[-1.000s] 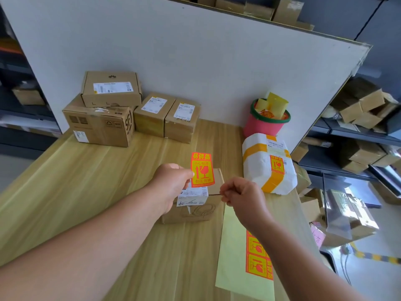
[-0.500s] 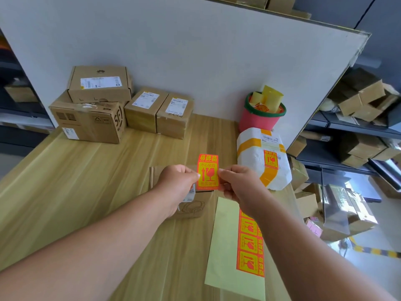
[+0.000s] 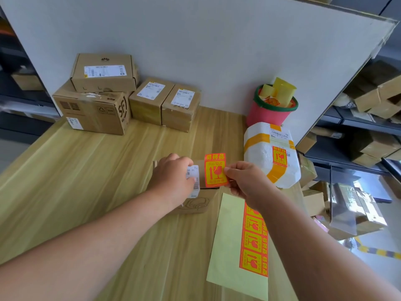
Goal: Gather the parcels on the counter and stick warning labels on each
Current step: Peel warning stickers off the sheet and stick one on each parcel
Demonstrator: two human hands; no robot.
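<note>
Nearest, on the pale wooden counter: one pale yellow-green backing sheet carrying a column of unpeeled orange-and-yellow stickers, partly under the right forearm. Next: right hand, its grip pinching the right edge of one peeled orange-and-yellow warning label, held face-up over the small brown cardboard parcel. I cannot tell from here whether the label touches the cardboard yet. Beside it: left hand, grip curled over the parcel's top and steadying it, thumb at the white shipping label. Step in hand, as I judge it: laying the warning label on the bare cardboard to the right of the shipping label. To do it well, pin the parcel firmly so it cannot slide, and set the free left edge down first, clear of the barcode and square to the parcel's edge. Then smooth across toward the pinch and let go last. The likely faults are a crease, an overhang at the front edge, or the adhesive catching the fingers. Farther right: one white foam parcel banded in yellow tape, warning label already on. Behind it: one pink plastic bucket with a green rim, holding yellow scraps. Farthest, against the white partition board: four plain brown cardboard boxes, no warning labels visible.
</note>
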